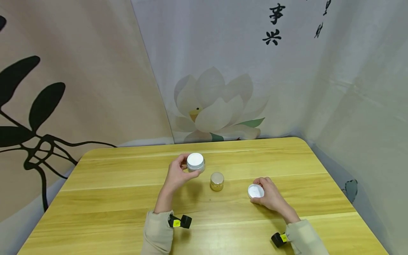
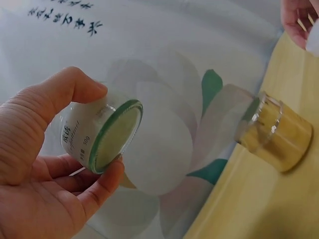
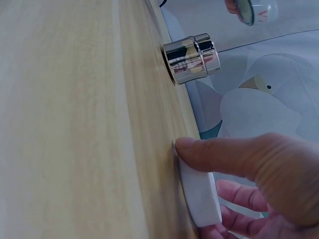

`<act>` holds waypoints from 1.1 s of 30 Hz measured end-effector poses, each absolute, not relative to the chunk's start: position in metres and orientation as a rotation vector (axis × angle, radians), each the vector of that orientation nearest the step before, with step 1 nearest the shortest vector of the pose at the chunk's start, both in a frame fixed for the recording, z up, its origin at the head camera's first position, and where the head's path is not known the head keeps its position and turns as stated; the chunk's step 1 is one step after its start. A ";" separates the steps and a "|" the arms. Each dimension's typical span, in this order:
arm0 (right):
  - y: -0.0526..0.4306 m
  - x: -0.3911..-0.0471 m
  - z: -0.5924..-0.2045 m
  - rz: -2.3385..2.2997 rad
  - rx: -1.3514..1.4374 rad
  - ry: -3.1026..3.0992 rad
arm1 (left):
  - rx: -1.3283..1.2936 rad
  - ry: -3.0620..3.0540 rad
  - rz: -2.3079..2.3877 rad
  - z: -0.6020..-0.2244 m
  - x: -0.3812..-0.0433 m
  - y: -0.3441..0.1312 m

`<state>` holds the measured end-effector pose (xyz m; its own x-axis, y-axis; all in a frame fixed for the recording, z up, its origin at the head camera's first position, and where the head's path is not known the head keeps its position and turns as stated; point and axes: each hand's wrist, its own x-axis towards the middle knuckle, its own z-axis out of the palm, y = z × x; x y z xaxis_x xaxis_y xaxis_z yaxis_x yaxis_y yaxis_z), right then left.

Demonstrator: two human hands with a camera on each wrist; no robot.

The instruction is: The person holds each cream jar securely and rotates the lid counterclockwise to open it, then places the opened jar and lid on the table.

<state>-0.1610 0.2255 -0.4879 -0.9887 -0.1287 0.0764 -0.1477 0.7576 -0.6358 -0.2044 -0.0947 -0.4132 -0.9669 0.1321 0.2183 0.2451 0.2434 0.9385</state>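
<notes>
My left hand (image 1: 175, 174) grips a small cosmetic jar (image 2: 102, 132) between thumb and fingers, raised above the table. The jar has a white body with printed text reading 50g and a thick greenish clear base; its round white top shows in the head view. To the right, my right hand (image 1: 271, 195) pinches a round white lid (image 1: 256, 191) by its edge, low over the tabletop. In the right wrist view the lid (image 3: 199, 191) stands close to the wood. Between the hands sits a shiny gold jar (image 1: 217, 181), upright on the table.
The wooden table (image 1: 114, 184) has rounded back corners. Behind it hangs a pale curtain (image 1: 216, 53) printed with a flower, dark leaves and black characters. A black wrist camera (image 1: 186, 221) sits at the left sleeve, another camera (image 1: 278, 240) at the right.
</notes>
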 end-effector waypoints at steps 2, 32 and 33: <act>0.226 -0.161 -0.488 1.061 0.233 -2.920 | -0.341 -2.423 -1.824 -0.418 -0.205 -0.096; 0.224 -0.159 -0.485 1.079 0.212 -2.919 | -0.146 -2.591 -1.717 -0.455 -0.214 -0.100; 0.224 -0.159 -0.485 1.079 0.210 -2.920 | -0.144 -2.596 -1.717 -0.456 -0.214 -0.101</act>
<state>-0.1592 0.2243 -0.4847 -0.9907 -0.1183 0.0666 -0.1332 0.7516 -0.6460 -0.2142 -0.1007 -0.4561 -0.9954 0.0628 0.0724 0.0912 0.3883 0.9170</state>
